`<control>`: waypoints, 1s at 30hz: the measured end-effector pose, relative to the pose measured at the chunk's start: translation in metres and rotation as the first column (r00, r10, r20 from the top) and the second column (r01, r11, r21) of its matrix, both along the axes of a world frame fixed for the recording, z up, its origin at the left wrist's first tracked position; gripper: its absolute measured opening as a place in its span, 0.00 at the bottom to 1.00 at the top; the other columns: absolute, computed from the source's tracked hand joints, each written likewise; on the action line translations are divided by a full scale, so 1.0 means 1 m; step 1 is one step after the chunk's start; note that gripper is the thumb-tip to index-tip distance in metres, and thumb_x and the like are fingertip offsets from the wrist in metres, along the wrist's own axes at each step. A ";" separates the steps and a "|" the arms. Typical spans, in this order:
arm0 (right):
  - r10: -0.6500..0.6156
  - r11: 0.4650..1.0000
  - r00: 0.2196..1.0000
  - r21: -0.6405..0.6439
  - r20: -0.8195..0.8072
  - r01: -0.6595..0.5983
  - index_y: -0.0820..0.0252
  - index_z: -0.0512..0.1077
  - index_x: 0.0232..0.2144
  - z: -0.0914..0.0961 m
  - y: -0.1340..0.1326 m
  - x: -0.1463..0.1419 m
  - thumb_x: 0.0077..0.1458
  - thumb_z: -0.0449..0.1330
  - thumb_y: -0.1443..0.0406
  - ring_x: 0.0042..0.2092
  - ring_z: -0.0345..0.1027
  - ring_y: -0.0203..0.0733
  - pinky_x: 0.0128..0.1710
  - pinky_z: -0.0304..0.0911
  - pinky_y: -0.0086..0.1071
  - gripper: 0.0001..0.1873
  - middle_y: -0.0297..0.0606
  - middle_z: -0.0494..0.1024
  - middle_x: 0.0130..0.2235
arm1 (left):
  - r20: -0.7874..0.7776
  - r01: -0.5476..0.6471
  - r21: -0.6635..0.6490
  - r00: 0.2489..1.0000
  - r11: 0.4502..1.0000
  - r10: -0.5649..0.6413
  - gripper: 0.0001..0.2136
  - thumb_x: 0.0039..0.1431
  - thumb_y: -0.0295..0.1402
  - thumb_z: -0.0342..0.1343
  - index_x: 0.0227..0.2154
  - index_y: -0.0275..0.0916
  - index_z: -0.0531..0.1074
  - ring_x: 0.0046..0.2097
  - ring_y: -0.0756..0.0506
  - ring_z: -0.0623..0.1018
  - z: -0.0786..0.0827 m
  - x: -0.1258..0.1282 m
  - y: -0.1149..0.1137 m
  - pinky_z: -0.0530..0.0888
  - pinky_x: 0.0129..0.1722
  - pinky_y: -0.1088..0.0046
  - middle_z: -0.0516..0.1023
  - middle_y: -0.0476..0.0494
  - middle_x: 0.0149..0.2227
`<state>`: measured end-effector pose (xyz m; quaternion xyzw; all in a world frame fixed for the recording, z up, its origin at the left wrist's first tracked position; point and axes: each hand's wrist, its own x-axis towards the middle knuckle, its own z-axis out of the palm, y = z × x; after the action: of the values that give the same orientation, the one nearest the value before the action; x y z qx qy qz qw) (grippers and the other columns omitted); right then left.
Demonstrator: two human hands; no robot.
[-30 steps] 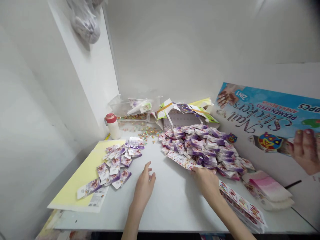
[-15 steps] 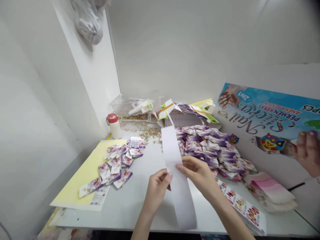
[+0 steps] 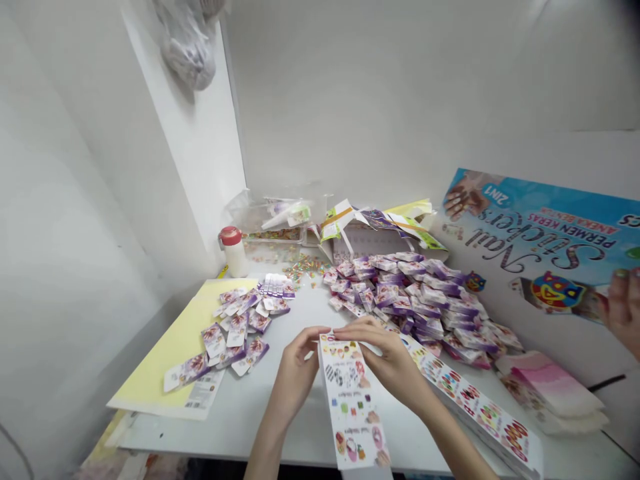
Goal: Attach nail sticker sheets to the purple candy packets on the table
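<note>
A person's left hand (image 3: pixel 295 373) and right hand (image 3: pixel 393 360) each pinched the top edge of a long sticker strip (image 3: pixel 353 407), held printed side up over the near part of a white table (image 3: pixel 280 413). The strip ran toward the camera between the 2 wrists and past the table's front edge. A stack of similar strips (image 3: pixel 480 413) lay just beside the right forearm. Behind the hands, a heap of purple packets (image 3: pixel 420 293) covered the table's right side. A smaller scatter of packets (image 3: pixel 240 327) lay partly on a yellow sheet (image 3: pixel 165 360) at left. A red-capped bottle (image 3: pixel 234 252) stood by the wall. A nail-sticker poster (image 3: pixel 540 227) leaned upside down at right, near pink paper bags (image 3: pixel 547 383).
</note>
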<state>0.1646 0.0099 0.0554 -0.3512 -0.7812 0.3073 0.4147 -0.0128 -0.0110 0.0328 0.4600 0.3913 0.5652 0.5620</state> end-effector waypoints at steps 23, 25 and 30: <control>-0.121 0.869 0.930 -0.489 -0.348 -0.070 0.60 0.74 0.37 -0.020 0.009 -0.016 0.44 0.67 0.57 0.37 0.71 0.43 0.38 0.67 0.36 0.18 0.41 0.79 0.37 | 0.051 0.034 -0.158 0.998 0.987 -0.026 0.19 0.49 0.41 0.62 0.40 0.34 0.71 0.34 0.42 0.81 -0.009 0.004 0.004 0.78 0.37 0.66 0.81 0.39 0.35; -0.095 0.873 0.933 -0.480 -0.347 -0.090 0.60 0.73 0.40 -0.021 0.008 -0.016 0.45 0.67 0.58 0.38 0.70 0.42 0.38 0.67 0.35 0.19 0.40 0.78 0.38 | 0.040 0.017 -0.132 0.999 0.991 -0.012 0.16 0.48 0.38 0.63 0.38 0.35 0.72 0.37 0.43 0.80 -0.009 0.005 0.004 0.77 0.37 0.68 0.81 0.40 0.36; -0.109 0.883 0.948 -0.468 -0.298 -0.046 0.60 0.75 0.35 -0.021 0.011 -0.017 0.48 0.64 0.59 0.29 0.67 0.36 0.30 0.63 0.30 0.13 0.35 0.76 0.30 | -0.007 -0.002 -0.071 1.000 0.997 0.001 0.11 0.48 0.35 0.62 0.34 0.36 0.73 0.35 0.45 0.79 -0.008 0.004 0.004 0.76 0.35 0.71 0.81 0.42 0.35</control>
<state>0.1480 0.0209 0.0348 -0.4001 -0.6013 0.5321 0.4418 -0.0090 -0.0069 0.0250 0.4413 0.4133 0.5498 0.5763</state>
